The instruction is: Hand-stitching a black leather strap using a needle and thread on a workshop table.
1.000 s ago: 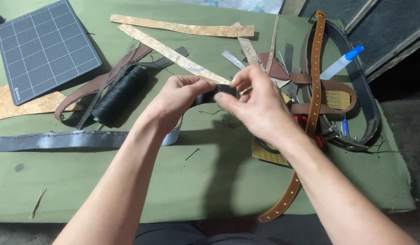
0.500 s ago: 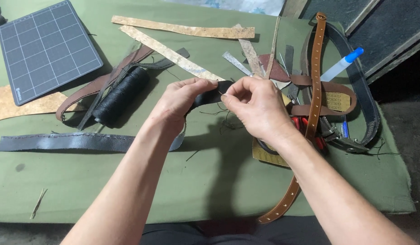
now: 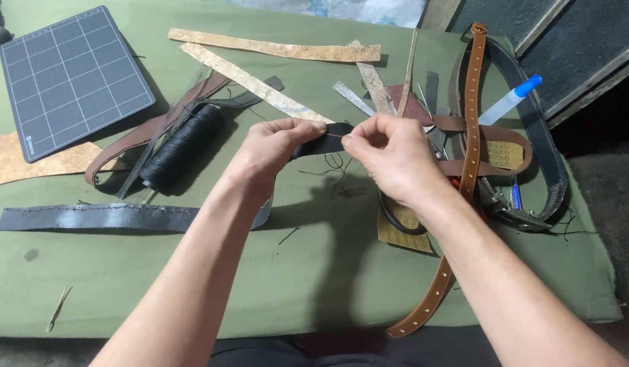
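Observation:
My left hand (image 3: 274, 148) and my right hand (image 3: 389, 156) both pinch a narrow black leather strap (image 3: 323, 141) between them, held a little above the green cloth (image 3: 314, 272). Thin dark threads (image 3: 336, 173) dangle from the strap under my fingers. The strap's long grey-black end (image 3: 104, 216) lies flat on the cloth to the left. Whether my right fingers also hold a needle is too small to tell.
A spool of black thread (image 3: 182, 146) lies left of my hands beside brown leather straps (image 3: 151, 132). A grey cutting mat (image 3: 73, 78) sits far left. Cork strips (image 3: 274, 49) lie at the back. A tan punched belt (image 3: 469, 143), black belt (image 3: 542, 156) and blue-capped pen (image 3: 512, 98) lie right.
My hands have drawn closer together on the strap and lifted slightly toward the back of the table. Nothing else on the cloth has moved.

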